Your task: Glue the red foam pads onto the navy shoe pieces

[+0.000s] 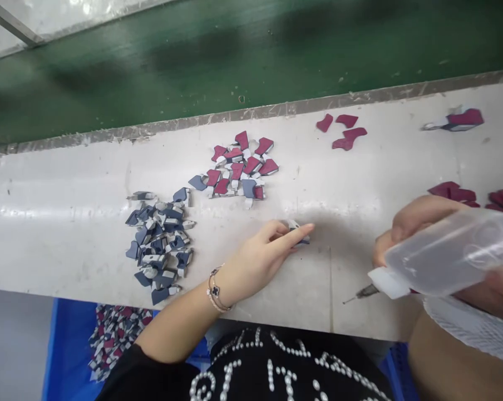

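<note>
My left hand (257,259) reaches onto the work surface, its fingers closed around a small white-and-navy plastic part (293,225), mostly hidden under them. My right hand (420,217) grips a translucent squeeze bottle (452,253) with a white cap and a thin needle tip (355,295), pointing left and down. The needle is apart from the part in my left hand. Left of my hands lies a pile of navy-and-white parts (159,245). Behind it, a second group of parts (238,164) mostly has maroon pieces on top.
Loose maroon pieces (347,121) lie at the back, with more maroon pieces (454,192) behind my right hand. A single maroon-topped part (464,118) rests at the back right. A green wall (251,67) borders the table. Below, a blue bin (68,345) holds many parts.
</note>
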Demonstrator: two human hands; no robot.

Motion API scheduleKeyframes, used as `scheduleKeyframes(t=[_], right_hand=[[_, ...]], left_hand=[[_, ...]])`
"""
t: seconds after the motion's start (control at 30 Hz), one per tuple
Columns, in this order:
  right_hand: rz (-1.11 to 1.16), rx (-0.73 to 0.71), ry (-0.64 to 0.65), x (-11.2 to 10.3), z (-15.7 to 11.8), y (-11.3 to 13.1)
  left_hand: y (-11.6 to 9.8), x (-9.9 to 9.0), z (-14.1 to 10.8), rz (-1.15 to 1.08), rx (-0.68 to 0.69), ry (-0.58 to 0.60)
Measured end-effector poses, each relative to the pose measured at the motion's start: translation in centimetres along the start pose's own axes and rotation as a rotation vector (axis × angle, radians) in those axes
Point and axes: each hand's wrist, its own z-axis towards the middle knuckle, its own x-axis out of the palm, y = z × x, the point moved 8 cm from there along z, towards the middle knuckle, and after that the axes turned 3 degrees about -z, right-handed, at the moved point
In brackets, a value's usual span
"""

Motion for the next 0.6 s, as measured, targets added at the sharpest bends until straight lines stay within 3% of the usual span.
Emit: scheduleKeyframes(t=[0.07,0.13,0.2,0.33,0.43,0.6], right_hand=[[0.059,-0.014,0.033,0.7,0.4,0.8],[-0.024,0.002,-0.027,0.6,0.8,1.3],[-0.061,0.028,-0.058,0.5,0.9,1.5],[0.048,0.019,0.075,1.3,0.6,1.5],[0.1,0.003,0.084,1.5,0.3,1.5],[-0.055,-0.044,-0.16,1.6,0.0,3.0]], left_hand=[[0.2,-0.1,-0.1,0.007,-0.023,-0.02],[0.7,-0.6,-0.1,-0.092,-0.08,-0.081],[1.4,-1.1,0.1,-0.302,-0.148,-0.148],[2.4,-1.0,0.6,-0.691,-0.271,-0.162],[2.8,-0.3,0.7,-0.867,-0.347,-0.128],[2.1,2.3,0.1,-1.105,-0.455,0.082]])
